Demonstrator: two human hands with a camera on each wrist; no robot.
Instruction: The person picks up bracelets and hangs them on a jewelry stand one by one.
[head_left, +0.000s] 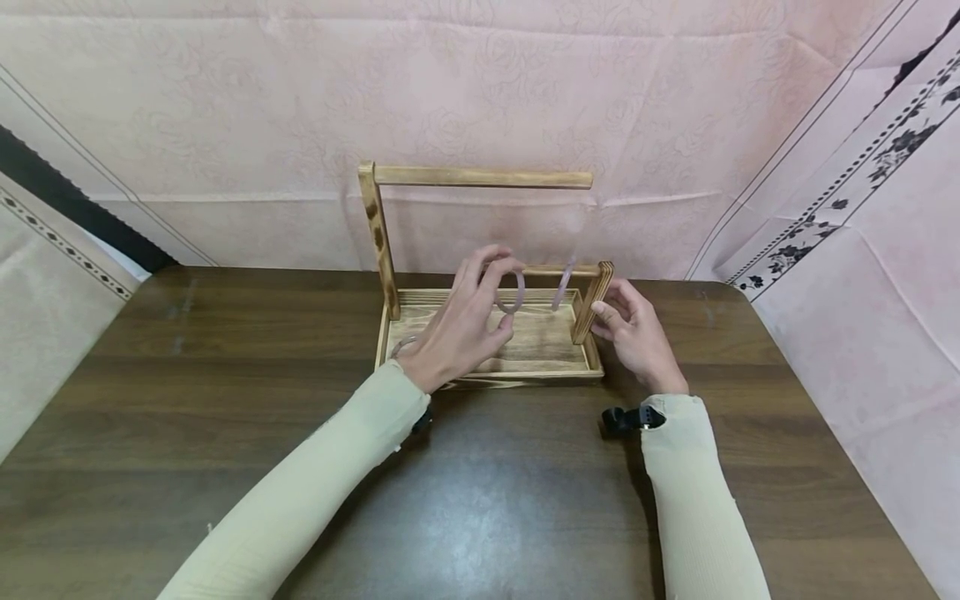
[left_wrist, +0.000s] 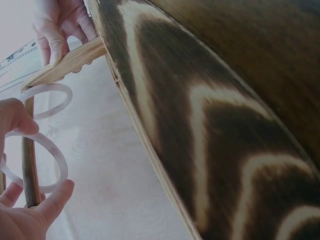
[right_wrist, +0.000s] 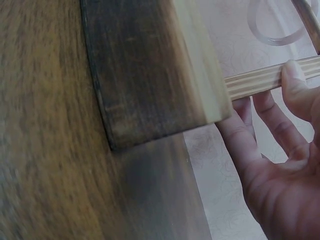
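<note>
A wooden display stand has a tray base [head_left: 525, 375], a tall post with an upper bar [head_left: 483, 177], and a short right post [head_left: 592, 304] with a lower rod [head_left: 583, 271]. My left hand [head_left: 465, 325] pinches a pale lilac bangle [left_wrist: 62, 162] between thumb and fingers. In the left wrist view this ring encircles the lower rod. A second lilac bangle [head_left: 562, 285] hangs on the rod, nearer the short post. On the right, my right hand [head_left: 637, 333] grips that post, thumb on one face and fingers behind.
The stand sits near the back edge of a dark brown wooden table [head_left: 480, 483]. Pink patterned cloth [head_left: 480, 92] hangs close behind it. A black wrist device [head_left: 630, 419] shows at the right sleeve. The upper bar's right end is free, above the lower rod.
</note>
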